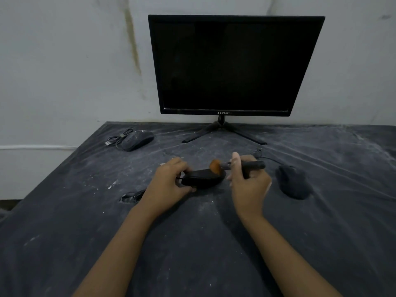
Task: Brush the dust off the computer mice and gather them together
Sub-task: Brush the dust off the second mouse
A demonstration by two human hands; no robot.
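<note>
A black mouse point(202, 177) is at the middle of the dusty table, gripped at its left end by my left hand point(170, 182). My right hand point(248, 181) is closed around the dark handle of a brush point(250, 165). The brush's orange bristles point(215, 166) touch the top right of that mouse. A second, dust-covered mouse point(293, 182) lies to the right, its cable trailing toward the back. A third dusty mouse point(137, 139) with a bundled cable point(120, 138) lies at the far left corner.
A dark monitor point(233, 65) on a splayed stand point(222, 129) stands at the back against a stained wall. A dusty dark cloth point(192, 243) covers the table. A cable point(132, 197) lies left of my left wrist. The table's left edge runs diagonally.
</note>
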